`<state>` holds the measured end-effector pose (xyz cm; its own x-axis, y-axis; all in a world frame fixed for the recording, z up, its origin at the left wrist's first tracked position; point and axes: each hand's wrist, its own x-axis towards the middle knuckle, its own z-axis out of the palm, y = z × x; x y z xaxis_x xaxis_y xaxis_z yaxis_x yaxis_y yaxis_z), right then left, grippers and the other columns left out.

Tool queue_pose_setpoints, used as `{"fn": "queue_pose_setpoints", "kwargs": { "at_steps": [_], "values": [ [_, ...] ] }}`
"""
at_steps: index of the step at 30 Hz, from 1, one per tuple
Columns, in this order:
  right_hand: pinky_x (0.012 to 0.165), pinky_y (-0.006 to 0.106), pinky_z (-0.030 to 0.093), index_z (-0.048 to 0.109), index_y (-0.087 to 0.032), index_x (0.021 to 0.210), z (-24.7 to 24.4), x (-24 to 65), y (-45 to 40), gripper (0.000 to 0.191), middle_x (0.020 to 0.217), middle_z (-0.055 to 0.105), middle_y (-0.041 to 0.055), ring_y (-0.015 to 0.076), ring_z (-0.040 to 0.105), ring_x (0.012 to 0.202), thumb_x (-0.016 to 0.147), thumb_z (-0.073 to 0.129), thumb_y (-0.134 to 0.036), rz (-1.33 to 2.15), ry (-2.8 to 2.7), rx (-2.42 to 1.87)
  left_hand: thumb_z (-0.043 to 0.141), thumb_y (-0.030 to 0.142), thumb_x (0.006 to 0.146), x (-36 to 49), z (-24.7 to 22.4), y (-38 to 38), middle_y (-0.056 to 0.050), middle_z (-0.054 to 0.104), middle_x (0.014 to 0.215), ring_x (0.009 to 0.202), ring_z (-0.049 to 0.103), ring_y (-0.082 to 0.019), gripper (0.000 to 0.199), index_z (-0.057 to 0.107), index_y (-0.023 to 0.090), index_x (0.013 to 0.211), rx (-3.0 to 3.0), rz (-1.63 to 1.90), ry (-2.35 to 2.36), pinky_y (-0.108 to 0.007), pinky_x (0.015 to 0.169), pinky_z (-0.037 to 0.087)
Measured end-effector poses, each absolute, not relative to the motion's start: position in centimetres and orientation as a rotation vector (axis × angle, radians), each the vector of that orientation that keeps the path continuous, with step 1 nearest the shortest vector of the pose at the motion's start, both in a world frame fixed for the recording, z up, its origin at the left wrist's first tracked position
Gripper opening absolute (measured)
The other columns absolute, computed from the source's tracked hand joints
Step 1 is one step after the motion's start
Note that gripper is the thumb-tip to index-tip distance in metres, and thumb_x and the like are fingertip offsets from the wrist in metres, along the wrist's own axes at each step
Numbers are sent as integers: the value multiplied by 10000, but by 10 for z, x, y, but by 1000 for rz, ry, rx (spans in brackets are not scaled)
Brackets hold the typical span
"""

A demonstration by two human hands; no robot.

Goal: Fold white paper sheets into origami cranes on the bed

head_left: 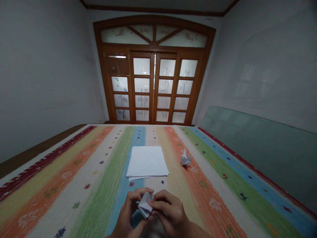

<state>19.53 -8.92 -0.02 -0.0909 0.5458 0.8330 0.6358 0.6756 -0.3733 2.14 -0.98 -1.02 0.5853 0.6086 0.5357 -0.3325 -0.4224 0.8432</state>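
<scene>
A small piece of folded white paper (pixel 145 205) is held between both hands at the near edge of the striped cloth (pixel 104 188). My left hand (pixel 130 211) curls round its left side, fingers over the top and thumb below. On the right, my right hand (pixel 169 210) pinches the paper with thumb and fingers. Beyond the hands lies a stack of white paper sheets (pixel 148 161), its edges slightly uneven. A folded paper figure with pointed tips (pixel 185 159) stands to the right of the stack.
The cloth covers a long table. A pale green panel (pixel 260 148) runs along the right side against the wall. Wooden doors with glass panes (pixel 153 86) stand beyond the far edge, and a brown edge (pixel 37 150) shows at the left.
</scene>
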Motion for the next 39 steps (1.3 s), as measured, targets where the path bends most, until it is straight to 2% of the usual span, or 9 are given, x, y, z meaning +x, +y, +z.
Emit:
{"fn": "queue_pose_setpoints", "kwargs": {
  "at_steps": [5, 11, 15, 20, 24, 30, 35, 37, 39],
  "values": [
    [641, 270, 599, 663, -197, 1259, 0, 194, -90, 382, 916, 692, 114, 202, 702, 767, 926, 536, -59, -107, -1737, -950, 692, 226, 934, 19, -9, -9, -121, 676, 1230, 1151, 673, -273, 207, 545, 236, 1079, 1743, 1042, 228, -295, 874, 586],
    [668, 268, 584, 674, -161, 1166, 2, 194, -90, 360, 902, 692, 116, 202, 693, 784, 882, 511, -10, -119, -1659, -1017, 668, 307, 949, 23, -8, -12, -140, 667, 1235, 1166, 661, -289, 170, 623, 226, 1092, 1715, 1063, 220, -291, 861, 595],
    [653, 259, 557, 665, -177, 1059, 2, 194, -89, 295, 860, 701, 90, 195, 686, 758, 843, 533, -26, -150, -1641, -1041, 598, 211, 967, 22, -5, -6, -143, 664, 1255, 1148, 675, -284, 106, 654, 226, 1055, 1849, 1012, 224, -299, 860, 596],
    [634, 251, 509, 653, -206, 975, -1, 192, -90, 224, 765, 710, 40, 174, 674, 687, 885, 526, -44, -172, -1601, -1080, 592, 114, 942, 19, -10, -1, -108, 701, 1268, 1167, 685, -253, 249, 622, 259, 1141, 2003, 1062, 226, -306, 936, 571],
    [616, 247, 488, 674, -204, 926, -5, 190, -91, 151, 730, 705, 31, 168, 664, 654, 919, 568, -97, -140, -1573, -1133, 651, 156, 936, 23, -17, -3, -94, 741, 1204, 1146, 712, -240, 277, 567, 260, 1178, 1898, 1126, 340, -288, 915, 584],
    [628, 228, 503, 690, -194, 857, -7, 187, -89, 134, 727, 717, 30, 162, 680, 659, 920, 591, -130, -45, -1523, -1168, 683, 216, 926, 28, -6, -1, -70, 771, 1087, 1108, 723, -239, 31, 658, 230, 913, 1945, 1056, 309, -282, 934, 563],
    [641, 208, 517, 713, -194, 843, -5, 186, -87, 117, 742, 732, 22, 155, 692, 666, 914, 636, -142, 52, -1432, -1199, 727, 282, 894, 29, -10, 1, -45, 747, 991, 950, 733, -218, 127, 659, 235, 989, 1836, 1143, 453, -274, 838, 587],
    [638, 213, 522, 718, -188, 837, -6, 187, -87, 105, 741, 730, 27, 161, 690, 667, 920, 655, -175, 97, -1401, -1232, 757, 298, 870, 30, -15, 1, -35, 730, 995, 911, 726, -205, 235, 629, 239, 1057, 1745, 1156, 517, -276, 837, 591],
    [646, 224, 529, 724, -181, 838, -8, 188, -86, 115, 745, 729, 36, 170, 689, 678, 927, 654, -198, 133, -1388, -1258, 754, 325, 874, 32, -17, 1, -40, 724, 1017, 922, 716, -205, 218, 620, 232, 1018, 1716, 1094, 519, -281, 856, 586]
  ]
}}
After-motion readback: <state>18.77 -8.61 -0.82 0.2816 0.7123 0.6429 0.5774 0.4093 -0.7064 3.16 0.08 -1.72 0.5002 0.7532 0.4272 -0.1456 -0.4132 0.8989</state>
